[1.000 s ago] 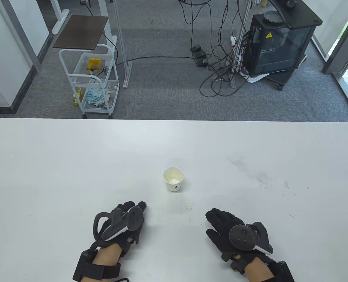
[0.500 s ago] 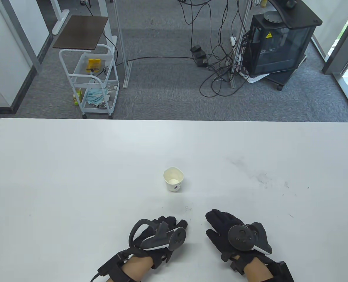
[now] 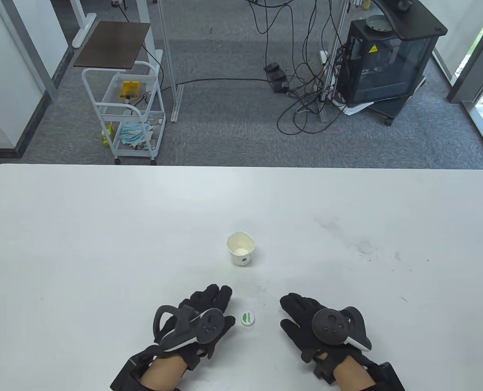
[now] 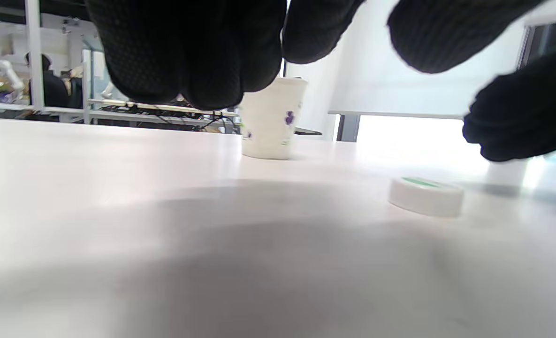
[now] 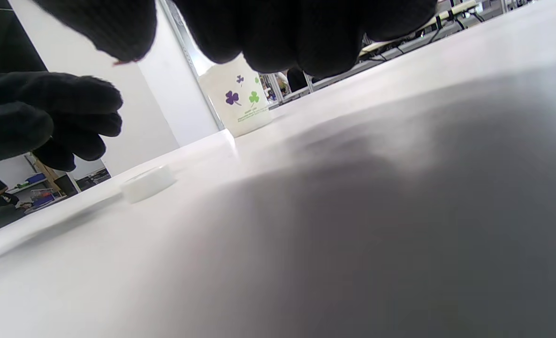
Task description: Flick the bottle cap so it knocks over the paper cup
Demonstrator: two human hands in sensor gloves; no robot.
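The small, light bottle cap (image 3: 247,318) lay flat between the empty left hand (image 3: 192,321) and right hand (image 3: 319,326), neither touching it, near the upright paper cup (image 3: 240,248), likely sliding easily if flicked at its rim.

A bottle cap (image 3: 247,319) lies between both hands, paper cup (image 3: 240,249) upright beyond.

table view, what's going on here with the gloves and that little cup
A person in sensor gloves is setting up to flick a bottle cap at a paper cup. The cap lies flat on the white table between the left hand and right hand, with neither hand touching it. The cup stands upright farther out, not yet knocked over.
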